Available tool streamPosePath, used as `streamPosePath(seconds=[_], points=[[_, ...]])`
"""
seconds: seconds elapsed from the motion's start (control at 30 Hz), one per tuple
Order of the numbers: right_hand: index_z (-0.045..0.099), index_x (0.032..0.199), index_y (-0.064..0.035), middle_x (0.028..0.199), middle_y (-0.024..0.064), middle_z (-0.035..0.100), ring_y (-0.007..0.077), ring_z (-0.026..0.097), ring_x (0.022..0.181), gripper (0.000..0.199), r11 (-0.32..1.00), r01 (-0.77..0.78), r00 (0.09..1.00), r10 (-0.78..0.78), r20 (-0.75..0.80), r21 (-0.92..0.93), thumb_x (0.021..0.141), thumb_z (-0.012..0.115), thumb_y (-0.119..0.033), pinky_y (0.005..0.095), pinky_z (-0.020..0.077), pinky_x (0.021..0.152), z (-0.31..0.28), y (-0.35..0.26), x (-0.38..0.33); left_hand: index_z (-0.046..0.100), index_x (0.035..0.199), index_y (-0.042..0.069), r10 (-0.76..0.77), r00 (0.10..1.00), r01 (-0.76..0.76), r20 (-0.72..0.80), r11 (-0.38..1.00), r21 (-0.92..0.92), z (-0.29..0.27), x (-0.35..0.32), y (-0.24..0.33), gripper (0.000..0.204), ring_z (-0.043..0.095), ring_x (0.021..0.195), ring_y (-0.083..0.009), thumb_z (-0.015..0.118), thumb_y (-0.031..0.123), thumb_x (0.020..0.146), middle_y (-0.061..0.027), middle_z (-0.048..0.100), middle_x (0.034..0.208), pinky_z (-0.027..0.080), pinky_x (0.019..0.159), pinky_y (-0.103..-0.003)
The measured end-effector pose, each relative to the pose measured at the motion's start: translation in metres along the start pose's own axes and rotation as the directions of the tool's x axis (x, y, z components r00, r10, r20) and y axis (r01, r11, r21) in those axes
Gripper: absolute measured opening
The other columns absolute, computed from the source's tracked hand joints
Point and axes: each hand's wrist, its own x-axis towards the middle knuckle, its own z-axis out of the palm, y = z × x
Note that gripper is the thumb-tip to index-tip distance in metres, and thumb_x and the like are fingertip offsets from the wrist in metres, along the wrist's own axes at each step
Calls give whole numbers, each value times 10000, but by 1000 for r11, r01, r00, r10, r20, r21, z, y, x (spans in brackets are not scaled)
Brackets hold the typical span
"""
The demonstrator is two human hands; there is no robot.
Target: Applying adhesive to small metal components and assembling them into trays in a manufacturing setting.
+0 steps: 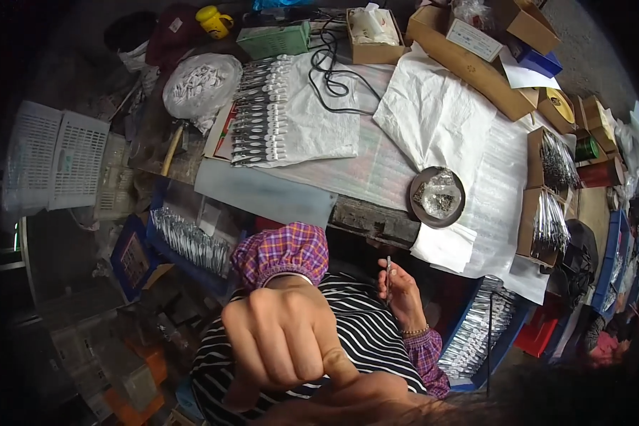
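A clear bag [201, 84] of small white pieces lies well beyond the left grip [284, 341], up and to its left. Straight past that grip, at the far edge of the surface [376, 174], stand a green box [273, 40] and an open brown carton [373, 35] of white packets. Far beyond the right grip [403, 292] a long brown carton [468, 67] bears a white label [474, 39]; a blue box [539, 60] lies just beside it. To that grip's right, two open brown cartons [539, 188] hold bagged metal parts. A clear bag [439, 193] sits in a round dish just beyond it.
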Motion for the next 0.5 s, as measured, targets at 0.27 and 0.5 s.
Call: streamPosePath(seconds=[0.27,0.5], points=[[458,1248,31,850,45,576,109,538,682,393,1000,24,1000,-24,1,-2,924,494,-189,225,484,593,-9,5,6,393,468,13,48,995,-37,-83,991,126,-2,-10,-2,554,298,382,-126,510,274,943,-36,327,471,545,564,-445],[472,1238,27,851,50,577,115,535,678,373,1000,13,1000,-13,-9,-3,928,496,-179,235,468,589,-3,2,1,457,484,0,67,982,-42,-179,989,141,10,-12,-5,567,286,372,-120,496,333,943,-18,341,450,550,543,-419]])
